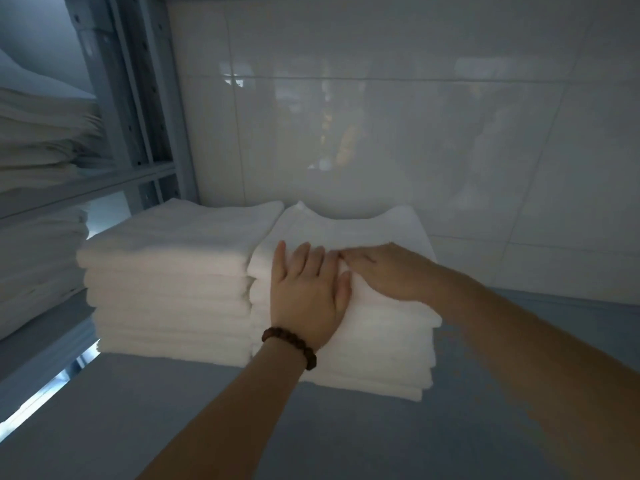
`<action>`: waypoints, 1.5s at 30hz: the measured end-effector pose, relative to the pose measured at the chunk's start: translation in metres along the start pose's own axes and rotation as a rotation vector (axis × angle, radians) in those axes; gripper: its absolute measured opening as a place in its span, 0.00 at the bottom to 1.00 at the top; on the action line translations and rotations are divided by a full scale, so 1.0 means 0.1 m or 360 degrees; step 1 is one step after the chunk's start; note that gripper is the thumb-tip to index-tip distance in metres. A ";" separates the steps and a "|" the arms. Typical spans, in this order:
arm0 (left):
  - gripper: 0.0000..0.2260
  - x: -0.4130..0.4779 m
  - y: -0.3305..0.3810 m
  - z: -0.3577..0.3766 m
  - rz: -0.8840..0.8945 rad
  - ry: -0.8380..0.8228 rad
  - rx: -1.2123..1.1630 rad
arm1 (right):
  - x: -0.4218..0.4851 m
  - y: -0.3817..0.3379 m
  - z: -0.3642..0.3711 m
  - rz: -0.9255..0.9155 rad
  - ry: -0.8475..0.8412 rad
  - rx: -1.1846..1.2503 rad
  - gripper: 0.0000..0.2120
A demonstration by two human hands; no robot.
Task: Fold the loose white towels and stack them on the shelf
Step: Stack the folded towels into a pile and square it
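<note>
Right towel stack [381,344] sits on the grey shelf [173,417], touching the left towel stack [169,271] and close to the tiled wall [398,116]; its top towel [349,226] is folded, with the back corners sticking up a bit. Left hand [308,296], bead bracelet [291,344] on the wrist, lies flat on the stack's top front edge with fingers straight, gripping nothing. Right hand [384,271] is palm-down on the top towel, fingers stretched left to meet the left fingertips, slightly blurred but no grasp visible; more folded linen [41,140] sits in the rack to the left.
</note>
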State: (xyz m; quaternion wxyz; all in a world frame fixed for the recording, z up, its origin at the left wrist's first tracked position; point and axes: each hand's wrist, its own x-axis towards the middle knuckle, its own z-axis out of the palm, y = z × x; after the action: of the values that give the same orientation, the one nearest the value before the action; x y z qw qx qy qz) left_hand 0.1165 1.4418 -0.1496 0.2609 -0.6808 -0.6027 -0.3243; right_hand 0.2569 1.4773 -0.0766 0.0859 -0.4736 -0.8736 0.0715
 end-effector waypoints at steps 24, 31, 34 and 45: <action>0.44 0.29 -0.03 0.02 -0.0395 -0.0865 0.0127 | 0.62 0.69 0.03 0.0115 -0.0390 -0.0431 0.25; 0.37 0.18 0.05 -0.01 -0.0310 -0.0425 0.0098 | 0.15 1.12 0.11 0.0879 0.0415 0.1355 0.30; 0.30 -0.21 0.22 0.13 0.0037 0.0072 0.0026 | -0.20 1.02 0.52 0.0885 0.0612 0.2443 0.30; 0.30 -0.50 0.35 0.66 0.0240 0.0366 0.0051 | -0.40 0.73 1.08 0.0700 0.0662 0.2913 0.28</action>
State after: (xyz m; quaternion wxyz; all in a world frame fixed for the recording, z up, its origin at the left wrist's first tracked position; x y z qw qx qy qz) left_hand 0.1562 1.4535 -0.2292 0.3628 -0.6782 -0.5210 -0.3701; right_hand 0.3144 1.4780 -0.2000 0.5598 -0.3795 -0.3384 0.6543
